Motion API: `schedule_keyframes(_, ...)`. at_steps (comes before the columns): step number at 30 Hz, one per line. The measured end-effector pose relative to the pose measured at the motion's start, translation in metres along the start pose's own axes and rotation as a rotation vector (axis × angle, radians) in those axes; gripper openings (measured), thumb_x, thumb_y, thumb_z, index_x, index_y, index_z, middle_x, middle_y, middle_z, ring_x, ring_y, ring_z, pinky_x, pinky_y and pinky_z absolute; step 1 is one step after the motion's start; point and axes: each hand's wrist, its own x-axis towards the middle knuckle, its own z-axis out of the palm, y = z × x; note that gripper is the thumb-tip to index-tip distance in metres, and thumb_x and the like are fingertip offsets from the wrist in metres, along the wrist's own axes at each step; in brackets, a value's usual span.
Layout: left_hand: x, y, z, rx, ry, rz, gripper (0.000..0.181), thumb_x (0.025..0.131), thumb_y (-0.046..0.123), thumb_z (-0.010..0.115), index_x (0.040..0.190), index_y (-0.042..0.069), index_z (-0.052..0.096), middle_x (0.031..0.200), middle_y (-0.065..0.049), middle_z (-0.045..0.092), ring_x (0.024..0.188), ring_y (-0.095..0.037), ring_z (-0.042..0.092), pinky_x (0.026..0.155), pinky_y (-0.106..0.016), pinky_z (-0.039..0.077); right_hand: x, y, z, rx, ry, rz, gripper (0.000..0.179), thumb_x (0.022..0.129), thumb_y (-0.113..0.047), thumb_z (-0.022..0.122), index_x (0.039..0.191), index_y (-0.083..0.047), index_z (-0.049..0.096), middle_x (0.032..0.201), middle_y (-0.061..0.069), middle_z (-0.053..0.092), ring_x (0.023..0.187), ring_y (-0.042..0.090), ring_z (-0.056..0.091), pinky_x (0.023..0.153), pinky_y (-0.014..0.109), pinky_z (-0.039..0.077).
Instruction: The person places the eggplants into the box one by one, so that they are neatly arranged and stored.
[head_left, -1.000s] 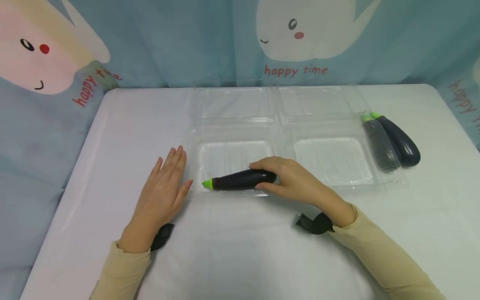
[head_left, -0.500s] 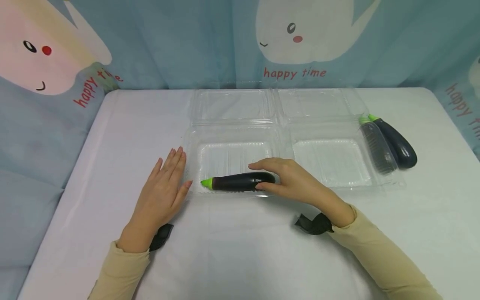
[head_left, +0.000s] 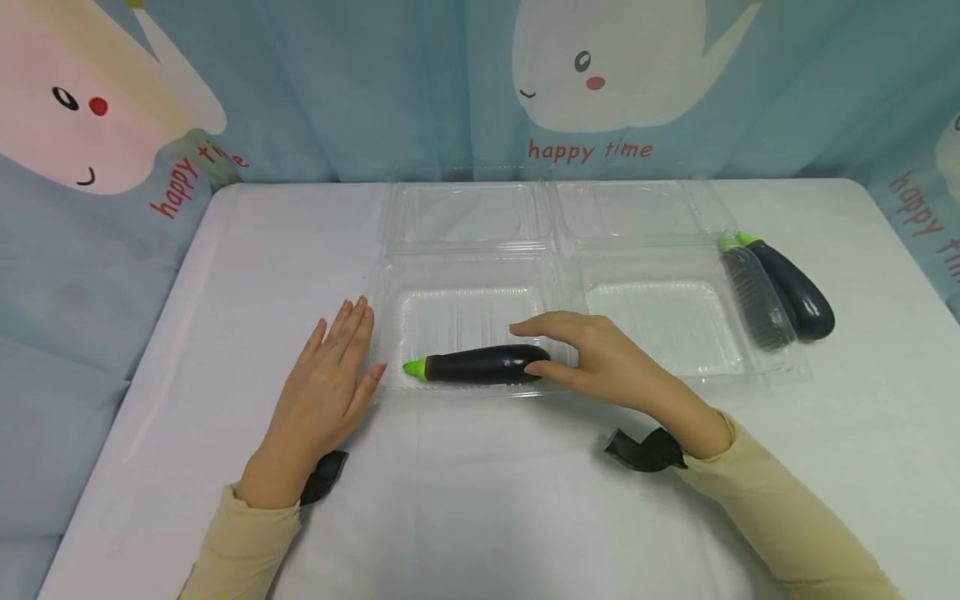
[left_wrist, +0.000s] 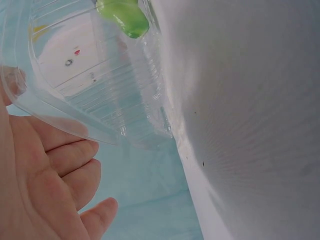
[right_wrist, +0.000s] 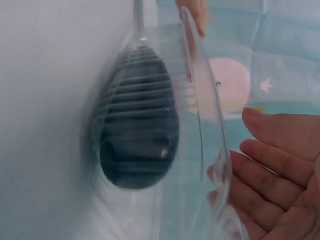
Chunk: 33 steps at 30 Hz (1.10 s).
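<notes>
An eggplant (head_left: pixel 487 365) with a green stem lies along the front of the left clear plastic container (head_left: pixel 465 304), its stem to the left. My right hand (head_left: pixel 600 354) hovers at the eggplant's thick end, thumb and fingers spread apart. In the right wrist view, that hand (right_wrist: pixel 280 175) is beside the container's rim and holds nothing, while the dark eggplant (right_wrist: pixel 140 125) shows through the ribbed wall. Straight-fingered, my left hand (head_left: pixel 322 383) rests at the container's left edge. The left wrist view has its fingers (left_wrist: pixel 75 157) by the clear rim, under the green stem (left_wrist: pixel 127 17).
A second clear container (head_left: pixel 663 321) stands to the right, joined side by side in view. Both lids (head_left: pixel 465 212) are folded back. To the far right, another eggplant (head_left: pixel 795 283) lies against the second container, partly seen through its wall. A blue curtain (head_left: pixel 420 92) hangs behind the white table (head_left: pixel 480 500).
My right hand has let go of the eggplant and drawn a little to the right, its fingers opening wider. The eggplant stays in the container. My left hand has hardly moved.
</notes>
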Motion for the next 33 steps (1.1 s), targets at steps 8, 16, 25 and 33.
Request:
schedule_keyframes(8, -0.001, 0.001, 0.000, 0.002, 0.004, 0.003, 0.072, 0.102, 0.048, 0.016, 0.141, -0.010, 0.032, 0.148, -0.022, 0.032, 0.137, -0.034, 0.028, 0.110, -0.052, 0.021, -0.012, 0.005, -0.009, -0.024, 0.099, -0.024, 0.043, 0.075, -0.001, 0.077, 0.117, -0.003, 0.065, 0.115, 0.004, 0.066, 0.108, 0.020, 0.061, 0.091, 0.033, 0.048)
schedule_keyframes(16, -0.002, 0.000, 0.001, 0.019, -0.013, -0.010, 0.074, 0.102, 0.049, 0.014, 0.141, -0.011, 0.033, 0.147, -0.023, 0.033, 0.137, -0.035, 0.028, 0.111, -0.050, 0.019, -0.022, 0.010, -0.025, -0.063, 0.190, -0.026, 0.046, 0.071, 0.000, 0.079, 0.116, -0.003, 0.066, 0.112, 0.006, 0.067, 0.107, 0.019, 0.061, 0.093, 0.020, 0.044)
schedule_keyframes(25, 0.000, 0.001, -0.001, 0.020, 0.000, -0.001, 0.073, 0.102, 0.048, 0.015, 0.140, -0.011, 0.033, 0.147, -0.022, 0.034, 0.136, -0.035, 0.029, 0.111, -0.050, 0.020, -0.036, 0.016, -0.039, -0.111, 0.255, 0.012, 0.049, 0.068, 0.004, 0.079, 0.115, -0.001, 0.066, 0.113, 0.007, 0.067, 0.109, 0.010, 0.059, 0.094, 0.014, 0.040)
schedule_keyframes(33, -0.002, 0.002, -0.001, 0.016, -0.008, -0.010, 0.072, 0.102, 0.048, 0.016, 0.141, -0.010, 0.033, 0.147, -0.022, 0.033, 0.137, -0.035, 0.029, 0.111, -0.050, 0.020, -0.052, 0.022, -0.053, -0.143, 0.310, 0.046, 0.052, 0.066, 0.009, 0.078, 0.115, -0.003, 0.066, 0.112, 0.006, 0.068, 0.107, 0.000, 0.057, 0.090, 0.012, 0.040)
